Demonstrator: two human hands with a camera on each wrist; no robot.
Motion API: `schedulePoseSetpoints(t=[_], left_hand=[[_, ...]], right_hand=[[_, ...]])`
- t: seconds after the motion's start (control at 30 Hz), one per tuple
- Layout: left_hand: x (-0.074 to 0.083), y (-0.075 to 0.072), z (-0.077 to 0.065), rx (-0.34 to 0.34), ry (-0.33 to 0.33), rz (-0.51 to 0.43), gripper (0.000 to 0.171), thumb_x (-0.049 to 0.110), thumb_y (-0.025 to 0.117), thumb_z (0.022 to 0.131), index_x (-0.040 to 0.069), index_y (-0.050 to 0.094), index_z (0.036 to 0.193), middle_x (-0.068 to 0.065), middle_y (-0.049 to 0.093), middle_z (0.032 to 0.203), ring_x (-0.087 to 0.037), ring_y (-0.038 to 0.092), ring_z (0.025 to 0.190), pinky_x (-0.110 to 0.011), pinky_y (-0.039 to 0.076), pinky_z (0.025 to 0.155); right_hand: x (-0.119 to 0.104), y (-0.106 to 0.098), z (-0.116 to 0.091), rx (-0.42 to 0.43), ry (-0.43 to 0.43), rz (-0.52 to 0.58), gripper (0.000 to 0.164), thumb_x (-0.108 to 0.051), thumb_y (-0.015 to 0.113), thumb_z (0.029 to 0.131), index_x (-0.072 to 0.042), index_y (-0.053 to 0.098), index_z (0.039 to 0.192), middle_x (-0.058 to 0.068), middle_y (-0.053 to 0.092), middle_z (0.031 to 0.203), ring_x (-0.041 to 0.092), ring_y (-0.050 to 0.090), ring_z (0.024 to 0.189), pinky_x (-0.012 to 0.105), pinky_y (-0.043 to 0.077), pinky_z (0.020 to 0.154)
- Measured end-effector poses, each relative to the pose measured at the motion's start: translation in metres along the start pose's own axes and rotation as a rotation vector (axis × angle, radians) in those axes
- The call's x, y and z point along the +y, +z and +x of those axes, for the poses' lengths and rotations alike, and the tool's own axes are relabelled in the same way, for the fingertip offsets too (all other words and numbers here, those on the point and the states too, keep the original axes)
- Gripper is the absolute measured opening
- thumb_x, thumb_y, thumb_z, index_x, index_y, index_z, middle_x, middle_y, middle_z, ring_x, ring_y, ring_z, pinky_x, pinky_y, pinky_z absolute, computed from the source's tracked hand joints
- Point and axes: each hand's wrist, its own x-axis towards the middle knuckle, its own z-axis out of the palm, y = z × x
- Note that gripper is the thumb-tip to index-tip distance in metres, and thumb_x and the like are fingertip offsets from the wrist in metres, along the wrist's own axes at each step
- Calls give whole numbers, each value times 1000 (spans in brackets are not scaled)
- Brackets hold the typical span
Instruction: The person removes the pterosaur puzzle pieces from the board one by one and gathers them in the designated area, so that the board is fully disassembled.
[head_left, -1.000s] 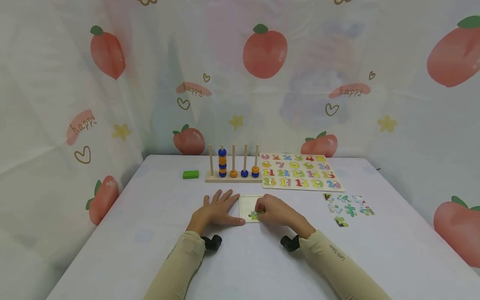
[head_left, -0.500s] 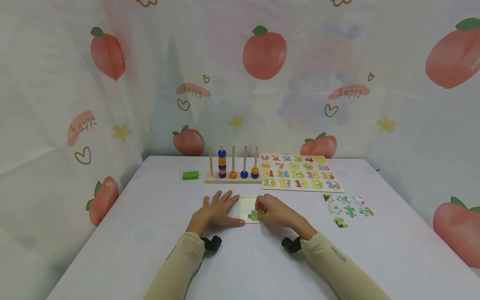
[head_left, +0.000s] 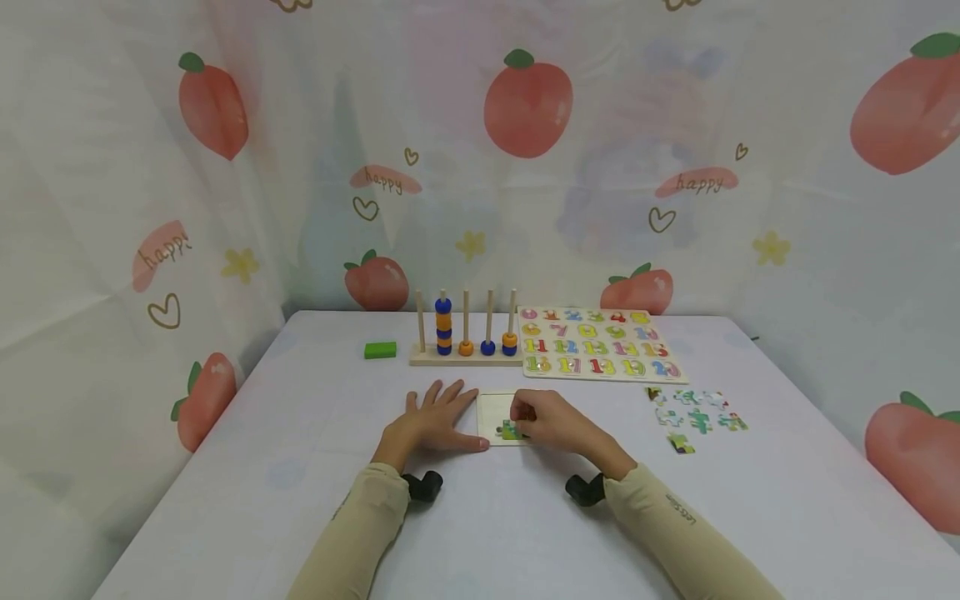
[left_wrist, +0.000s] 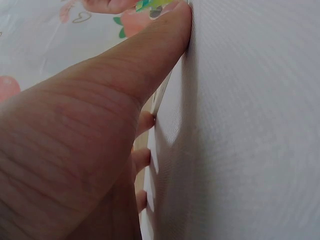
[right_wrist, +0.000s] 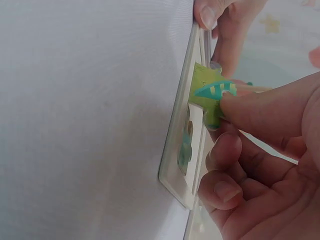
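Note:
My left hand [head_left: 431, 417] rests with fingers spread beside a small pale wooden puzzle tray [head_left: 492, 406], its thumb at the tray's near left corner. Over the lower part of the tray, my right hand [head_left: 551, 421] pinches a green jigsaw piece [right_wrist: 207, 92] with a teal striped patch. In the right wrist view the thumb lies on the piece, which stands tilted against the tray; the fingertips behind it are partly hidden. A teal and brown patch [right_wrist: 185, 150] shows inside the tray, too blurred to tell if it is another piece. Only the thumb side of my left hand shows clearly in the left wrist view.
Several loose jigsaw pieces [head_left: 701, 421] lie to the right. Behind the tray stand a peg rack [head_left: 465, 360] with blue and orange beads and a number puzzle board [head_left: 600, 342]. A green block [head_left: 380, 350] lies at the back left.
My right hand stays over the tray and shifts slightly, its fingers changing their hold a little. The green jigsaw piece has turned slightly. My left hand has kept its place.

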Motion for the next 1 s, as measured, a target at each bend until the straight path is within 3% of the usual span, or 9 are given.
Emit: schedulePoseSetpoints(t=[0.47, 1.0], left_hand=[[0, 1, 0, 0, -13, 10, 100, 75, 69, 90, 29, 31, 171, -3, 16, 179, -39, 4, 164, -72, 1, 124], [3, -1, -3, -7, -2, -11, 98, 70, 70, 92, 25, 32, 171, -6, 17, 179, -40, 5, 163, -72, 0, 124]], right_hand=[[1, -13, -15, 51, 31, 35, 5, -4, 71, 101, -9, 69, 100, -3, 64, 89, 17, 58, 83, 33, 51, 75], [20, -27, -31, 126, 36, 25, 4, -4, 72, 101, -7, 70, 102, -2, 65, 91, 18, 58, 85, 33, 53, 76]])
